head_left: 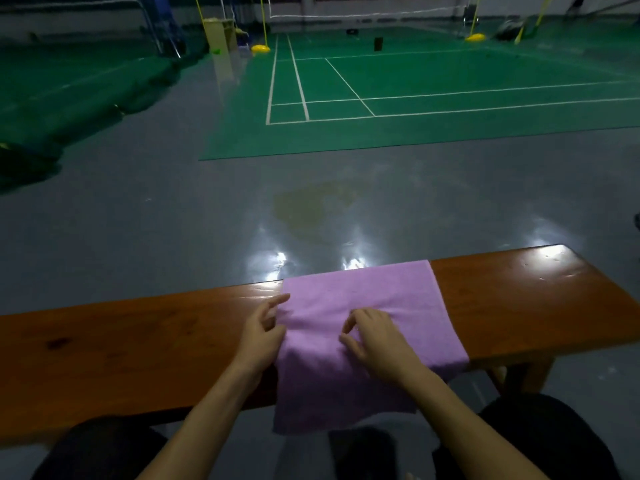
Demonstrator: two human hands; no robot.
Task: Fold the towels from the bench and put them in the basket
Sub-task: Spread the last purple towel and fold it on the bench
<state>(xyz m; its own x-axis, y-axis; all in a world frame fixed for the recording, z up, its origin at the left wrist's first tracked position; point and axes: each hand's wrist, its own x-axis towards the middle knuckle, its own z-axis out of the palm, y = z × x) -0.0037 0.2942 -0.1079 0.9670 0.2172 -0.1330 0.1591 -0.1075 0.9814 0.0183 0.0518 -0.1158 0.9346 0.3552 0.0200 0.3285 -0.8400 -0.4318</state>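
Note:
A purple towel (391,292) lies across the brown wooden bench (138,341), its near end hanging over the front edge. My left hand (261,332) is at the towel's left edge, fingers loosely spread and touching the cloth there. My right hand (372,336) rests on the middle of the towel with relaxed, slightly bent fingers. Neither hand holds a fold of cloth. No basket is in view.
The bench runs left to right in front of my knees (540,441). Beyond it lies a glossy grey floor (173,220), then a green badminton court (415,98) with yellow net posts at the back. Dark green netting is heaped at the left.

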